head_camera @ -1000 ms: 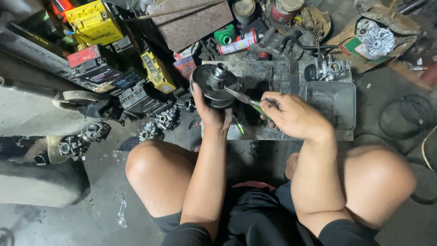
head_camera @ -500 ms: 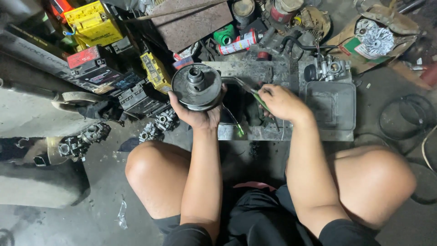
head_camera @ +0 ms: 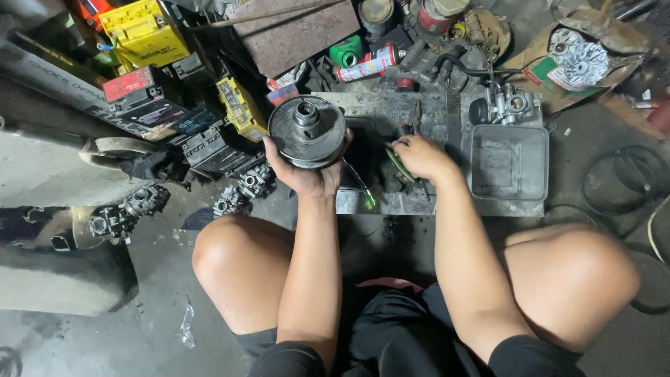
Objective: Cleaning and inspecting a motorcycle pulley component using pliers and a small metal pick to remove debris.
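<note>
both hands crowd the cluttered metal tray (head_camera: 508, 167) edge.

Dim, flat overhead light, brightest on the knees and forearms; floor (head_camera: 105, 335) at lower left sinks into murky shadow. Focus sharp mid-frame, no motion blur. Slight wide-angle stretch at edges, faint glare on the yellow boxes (head_camera: 143, 31) upper left.

View: one head-worn camera, no second view.
Position: above the seated person's lap.
Facing: steeply down and forward at the floor.
Nearness: knees and forearms near; cluttered parts far, along the top edge.
</note>
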